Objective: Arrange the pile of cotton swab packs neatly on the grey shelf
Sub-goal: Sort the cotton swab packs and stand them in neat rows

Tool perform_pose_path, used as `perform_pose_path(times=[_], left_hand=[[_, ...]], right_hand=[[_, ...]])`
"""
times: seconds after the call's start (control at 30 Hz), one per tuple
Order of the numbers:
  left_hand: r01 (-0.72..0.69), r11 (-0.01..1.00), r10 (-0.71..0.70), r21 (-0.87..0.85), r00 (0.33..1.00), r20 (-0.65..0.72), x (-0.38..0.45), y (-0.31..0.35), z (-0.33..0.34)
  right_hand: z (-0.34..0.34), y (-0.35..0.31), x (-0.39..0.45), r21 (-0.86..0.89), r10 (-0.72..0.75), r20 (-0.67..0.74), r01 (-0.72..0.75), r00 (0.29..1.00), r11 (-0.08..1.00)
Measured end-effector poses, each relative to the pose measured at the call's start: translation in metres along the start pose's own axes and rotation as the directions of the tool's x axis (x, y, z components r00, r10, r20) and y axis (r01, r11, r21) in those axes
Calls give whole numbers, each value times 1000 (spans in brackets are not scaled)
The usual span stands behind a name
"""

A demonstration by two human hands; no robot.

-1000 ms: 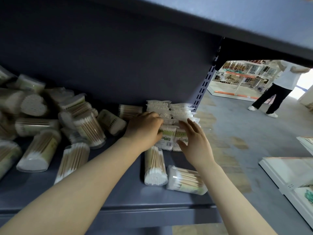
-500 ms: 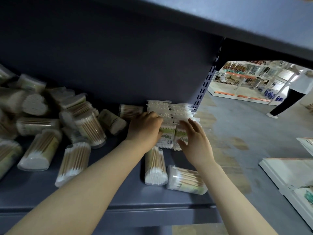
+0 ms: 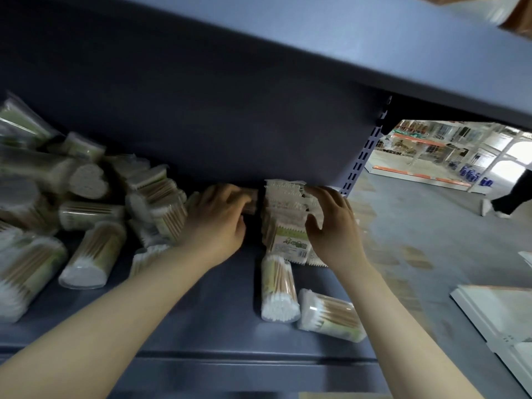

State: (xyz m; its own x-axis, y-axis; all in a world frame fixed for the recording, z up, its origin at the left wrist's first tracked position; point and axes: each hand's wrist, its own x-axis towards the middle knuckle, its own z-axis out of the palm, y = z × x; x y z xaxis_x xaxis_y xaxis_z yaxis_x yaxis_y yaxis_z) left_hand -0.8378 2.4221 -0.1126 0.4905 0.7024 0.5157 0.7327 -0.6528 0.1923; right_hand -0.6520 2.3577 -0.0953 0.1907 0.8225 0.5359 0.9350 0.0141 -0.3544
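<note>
Grey shelf [image 3: 201, 318] — right hand [image 3: 335, 226] grips stacked flat packs [image 3: 283, 214], left hand [image 3: 214, 223] beside.

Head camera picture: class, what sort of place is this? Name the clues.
Probably a shop or stockroom. A grey metal shelf with a slotted upright holds many clear cotton swab tubs and flat white swab packets; more display racks stand across a concrete floor.
</note>
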Motion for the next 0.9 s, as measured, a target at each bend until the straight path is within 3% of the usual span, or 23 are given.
perform_pose_path(times=[0.33, 0.67, 0.9], left_hand=[[84, 992, -89, 96, 995, 42, -18, -53, -25], [144, 983, -159, 112, 977, 140, -9, -63, -23], [112, 966, -158, 233, 970, 185, 6, -62, -20]], right_hand=[[28, -44, 34, -31, -63, 182, 70, 981, 997], [62, -52, 74, -199, -75, 420, 172, 904, 965], [79, -51, 96, -297, -34, 587, 253, 809, 921]])
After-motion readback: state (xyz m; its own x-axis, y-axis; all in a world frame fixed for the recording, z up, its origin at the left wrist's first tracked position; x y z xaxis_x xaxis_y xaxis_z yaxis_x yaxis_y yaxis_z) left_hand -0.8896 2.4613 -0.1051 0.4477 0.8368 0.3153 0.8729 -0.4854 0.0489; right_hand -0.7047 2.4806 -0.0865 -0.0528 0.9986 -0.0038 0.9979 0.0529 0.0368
